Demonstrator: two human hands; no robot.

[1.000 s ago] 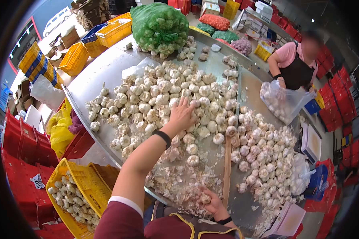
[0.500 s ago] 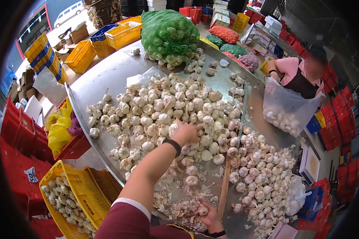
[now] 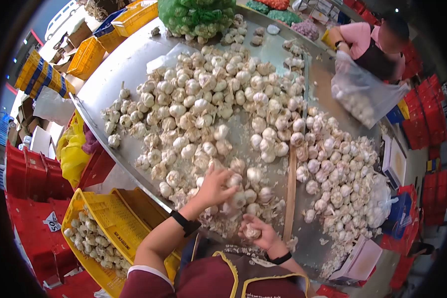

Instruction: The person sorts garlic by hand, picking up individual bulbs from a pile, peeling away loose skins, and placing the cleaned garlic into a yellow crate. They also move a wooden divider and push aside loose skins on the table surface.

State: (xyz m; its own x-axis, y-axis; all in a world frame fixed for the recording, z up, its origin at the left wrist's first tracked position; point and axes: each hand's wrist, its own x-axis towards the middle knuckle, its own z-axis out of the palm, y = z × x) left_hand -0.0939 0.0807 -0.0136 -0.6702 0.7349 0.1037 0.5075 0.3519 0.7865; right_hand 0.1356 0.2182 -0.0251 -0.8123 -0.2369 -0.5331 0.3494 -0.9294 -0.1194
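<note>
Many loose garlic bulbs [image 3: 184, 107] lie heaped on a metal table [image 3: 104, 89]. My left hand [image 3: 216, 187], its fingers spread, is over bulbs near the table's front edge. Just to its right, my right hand [image 3: 264, 233] is palm up, with its fingers curled round a single garlic bulb [image 3: 252, 231]. Papery skins and several bulbs lie between and around both hands. A wooden strip [image 3: 290, 193] separates this heap from a second garlic pile [image 3: 340, 181] on the right.
A co-worker [image 3: 377, 47] at the right holds a clear bag of garlic [image 3: 355, 102]. A green net sack [image 3: 196, 17] stands at the table's far side. At lower left is a yellow crate of garlic [image 3: 119, 218], beside red crates [image 3: 35, 223].
My left hand has come back from the middle of the heap towards my right hand, and a gap has opened among the bulbs. The view has tilted down. My right hand still holds a bulb.
</note>
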